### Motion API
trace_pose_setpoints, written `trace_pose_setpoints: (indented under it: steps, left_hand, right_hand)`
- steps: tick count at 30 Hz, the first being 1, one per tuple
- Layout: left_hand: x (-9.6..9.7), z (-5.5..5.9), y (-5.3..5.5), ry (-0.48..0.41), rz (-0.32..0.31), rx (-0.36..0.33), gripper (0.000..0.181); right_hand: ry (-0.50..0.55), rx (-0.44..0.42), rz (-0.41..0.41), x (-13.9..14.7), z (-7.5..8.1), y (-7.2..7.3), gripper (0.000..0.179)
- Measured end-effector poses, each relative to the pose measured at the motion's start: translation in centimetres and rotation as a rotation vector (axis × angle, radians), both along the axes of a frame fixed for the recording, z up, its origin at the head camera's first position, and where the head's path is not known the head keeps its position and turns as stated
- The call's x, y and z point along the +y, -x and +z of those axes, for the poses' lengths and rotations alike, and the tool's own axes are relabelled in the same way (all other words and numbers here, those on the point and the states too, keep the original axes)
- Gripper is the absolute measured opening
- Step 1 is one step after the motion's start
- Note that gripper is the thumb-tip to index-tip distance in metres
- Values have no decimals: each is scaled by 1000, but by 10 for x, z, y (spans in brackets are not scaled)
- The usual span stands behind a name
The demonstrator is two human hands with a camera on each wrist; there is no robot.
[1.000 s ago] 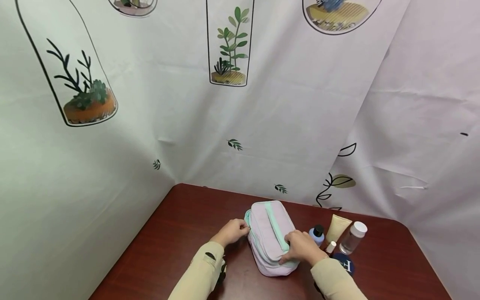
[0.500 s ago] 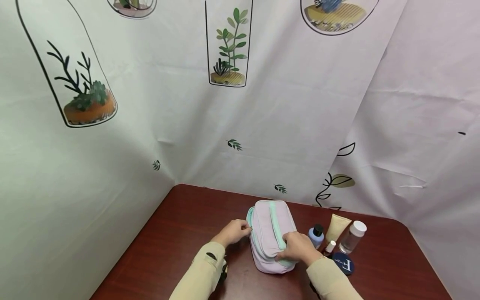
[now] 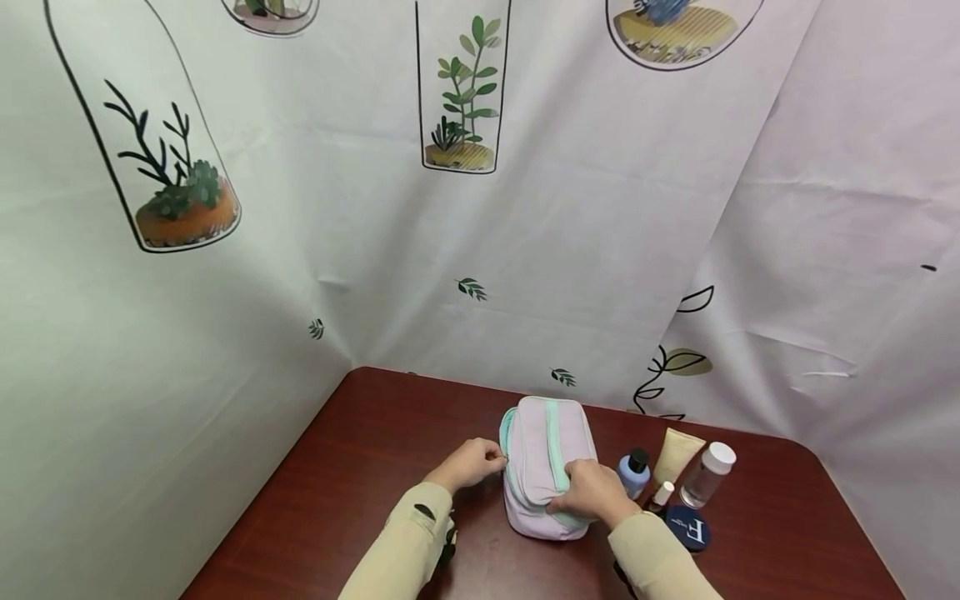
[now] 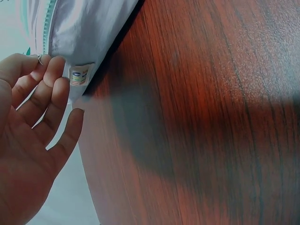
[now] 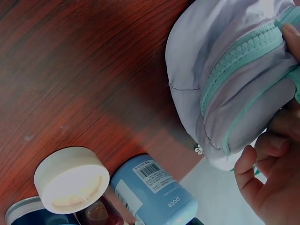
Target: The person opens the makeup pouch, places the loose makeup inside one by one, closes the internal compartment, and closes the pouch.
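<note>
A lilac toiletry bag [image 3: 536, 450] with mint trim and a mint carry strap [image 3: 554, 446] lies on the table. My left hand [image 3: 468, 463] is at its left side, thumb and forefinger pinching a small metal zipper pull [image 4: 41, 59] at the end of the mint zipper [image 4: 48, 26]; the other fingers are loosely bent. With my right hand [image 3: 595, 490] I grip the bag's near right corner, by the strap's near end. In the right wrist view, the thumb [image 5: 291, 40] presses beside the near zipper [image 5: 241, 58], and the other fingers curl at the bag's side.
Right of the bag stand a blue bottle [image 3: 633, 475] with a black cap, a cream tube [image 3: 677, 455], a clear jar [image 3: 705, 477] with a white lid and a small white-capped bottle [image 3: 661, 497]. A dark blue round case [image 3: 688, 528] lies near my right wrist.
The bag has turned slightly and shifted away and to the right. My left hand has followed a little to the right, still at the zipper; my right hand has moved slightly left.
</note>
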State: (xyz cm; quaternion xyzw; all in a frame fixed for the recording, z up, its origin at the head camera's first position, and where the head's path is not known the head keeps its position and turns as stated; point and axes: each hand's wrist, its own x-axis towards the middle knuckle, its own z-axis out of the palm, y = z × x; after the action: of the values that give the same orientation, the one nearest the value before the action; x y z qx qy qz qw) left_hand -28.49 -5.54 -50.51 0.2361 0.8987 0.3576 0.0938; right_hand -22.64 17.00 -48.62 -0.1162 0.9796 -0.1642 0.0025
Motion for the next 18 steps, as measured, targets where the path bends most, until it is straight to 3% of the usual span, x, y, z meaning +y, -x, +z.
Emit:
trace_pose_setpoints:
  steps: [8, 18]
  left_hand:
    - [1, 1, -1, -21, -33, -10, 16]
    - [0, 6, -6, -37, -109, -150, 17]
  right_hand:
    - [-3, 28, -60, -4, 2, 0, 46]
    - [2, 17, -83, -6, -2, 4, 46]
